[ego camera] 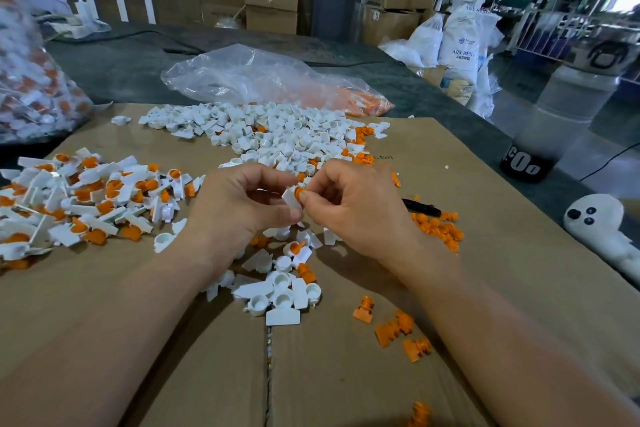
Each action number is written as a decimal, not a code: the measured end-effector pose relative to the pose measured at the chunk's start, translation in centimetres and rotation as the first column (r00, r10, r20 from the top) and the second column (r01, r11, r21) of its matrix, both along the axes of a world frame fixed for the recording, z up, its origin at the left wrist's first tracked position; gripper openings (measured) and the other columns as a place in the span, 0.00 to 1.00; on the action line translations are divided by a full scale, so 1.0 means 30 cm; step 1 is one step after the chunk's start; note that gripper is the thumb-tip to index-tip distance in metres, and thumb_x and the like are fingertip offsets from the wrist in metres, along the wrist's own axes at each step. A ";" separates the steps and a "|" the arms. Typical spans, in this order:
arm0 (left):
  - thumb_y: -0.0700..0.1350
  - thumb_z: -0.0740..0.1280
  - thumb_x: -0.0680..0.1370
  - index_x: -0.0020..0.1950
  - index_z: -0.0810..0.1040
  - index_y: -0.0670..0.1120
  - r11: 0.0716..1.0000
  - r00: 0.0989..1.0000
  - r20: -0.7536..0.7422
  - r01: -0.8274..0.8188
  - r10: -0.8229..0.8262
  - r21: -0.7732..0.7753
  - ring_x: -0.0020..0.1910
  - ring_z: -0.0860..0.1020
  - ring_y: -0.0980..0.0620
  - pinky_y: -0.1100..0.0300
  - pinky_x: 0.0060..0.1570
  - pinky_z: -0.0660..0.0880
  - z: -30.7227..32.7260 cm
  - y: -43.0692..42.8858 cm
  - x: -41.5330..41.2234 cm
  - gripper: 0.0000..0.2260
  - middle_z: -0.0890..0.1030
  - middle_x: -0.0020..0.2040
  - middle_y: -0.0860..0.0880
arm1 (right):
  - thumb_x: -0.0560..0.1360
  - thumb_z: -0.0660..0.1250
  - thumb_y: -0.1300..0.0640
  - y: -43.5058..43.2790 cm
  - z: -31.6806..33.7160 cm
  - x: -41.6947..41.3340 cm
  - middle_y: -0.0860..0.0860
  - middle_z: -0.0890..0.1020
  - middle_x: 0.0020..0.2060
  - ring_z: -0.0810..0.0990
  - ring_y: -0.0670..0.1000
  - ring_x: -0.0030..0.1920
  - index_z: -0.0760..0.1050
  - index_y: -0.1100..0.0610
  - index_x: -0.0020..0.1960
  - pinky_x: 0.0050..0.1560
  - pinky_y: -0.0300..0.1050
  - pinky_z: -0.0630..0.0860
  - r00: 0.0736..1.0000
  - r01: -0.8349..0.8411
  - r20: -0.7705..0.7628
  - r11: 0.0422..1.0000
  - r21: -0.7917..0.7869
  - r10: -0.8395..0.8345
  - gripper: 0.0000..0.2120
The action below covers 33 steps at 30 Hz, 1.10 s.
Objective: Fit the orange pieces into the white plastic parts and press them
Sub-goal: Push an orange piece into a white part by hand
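My left hand [239, 208] pinches a white plastic part [290, 199] between thumb and fingers above the cardboard. My right hand [349, 208] pinches an orange piece [298, 191] that sits in the top of that white part. Loose white parts [280, 291] lie just below my hands, and a big heap of white parts [277, 132] lies beyond them. Loose orange pieces [398, 329] lie at the lower right, more orange pieces [440, 227] by my right wrist. A pile of joined white-and-orange parts [86, 198] lies at the left.
The cardboard sheet [502, 253] covers a dark table. A clear bag of orange pieces [277, 80] lies behind the heap, another full bag [31, 90] at far left. A black marker [420, 206] lies right of my hand. A white stuffed toy [595, 222] lies at the right edge.
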State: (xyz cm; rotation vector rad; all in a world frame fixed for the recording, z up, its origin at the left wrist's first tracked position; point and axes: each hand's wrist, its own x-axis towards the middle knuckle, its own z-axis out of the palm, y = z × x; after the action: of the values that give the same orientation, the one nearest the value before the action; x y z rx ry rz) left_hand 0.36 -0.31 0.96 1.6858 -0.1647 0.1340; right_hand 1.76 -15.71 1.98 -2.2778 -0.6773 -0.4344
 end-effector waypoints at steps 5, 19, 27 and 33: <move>0.32 0.75 0.62 0.40 0.82 0.52 0.998 0.999 0.036 -0.024 0.022 0.062 0.30 0.80 0.60 0.71 0.31 0.74 -0.007 0.004 0.002 0.16 0.83 0.32 0.53 | 0.73 0.67 0.60 0.004 0.008 -0.010 0.45 0.76 0.30 0.75 0.46 0.31 0.77 0.59 0.40 0.33 0.42 0.72 1.000 -0.007 0.023 0.994 -0.105 0.009 0.04; 0.33 0.75 0.63 0.40 0.81 0.54 0.989 0.999 0.016 0.042 -0.045 0.140 0.28 0.79 0.61 0.73 0.29 0.73 -0.002 0.001 -0.005 0.16 0.82 0.30 0.54 | 0.69 0.68 0.65 -0.007 0.021 -0.008 0.48 0.79 0.24 0.80 0.46 0.28 0.74 0.55 0.32 0.30 0.40 0.78 0.976 0.031 -0.216 0.999 -0.011 -0.033 0.10; 0.33 0.74 0.64 0.42 0.80 0.51 0.989 0.997 0.067 0.029 -0.039 0.143 0.24 0.76 0.63 0.75 0.25 0.69 -0.006 -0.005 -0.013 0.15 0.80 0.26 0.56 | 0.71 0.67 0.61 0.006 0.023 -0.021 0.48 0.78 0.28 0.79 0.49 0.32 0.75 0.57 0.35 0.37 0.49 0.77 0.995 0.034 -0.090 0.993 -0.114 -0.044 0.06; 0.35 0.69 0.71 0.45 0.81 0.55 0.998 0.998 0.063 0.018 -0.022 0.065 0.33 0.83 0.54 0.68 0.34 0.77 -0.010 0.000 -0.002 0.14 0.84 0.35 0.55 | 0.72 0.69 0.58 0.003 0.018 -0.015 0.46 0.80 0.30 0.81 0.48 0.34 0.75 0.52 0.35 0.39 0.48 0.79 0.988 0.013 -0.153 0.999 0.041 -0.007 0.08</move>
State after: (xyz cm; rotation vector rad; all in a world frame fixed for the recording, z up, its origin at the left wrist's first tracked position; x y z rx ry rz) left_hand 0.29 -0.30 0.65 1.7443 -0.2354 0.1687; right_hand 1.30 -15.63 2.52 -2.2488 -0.5744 -0.2719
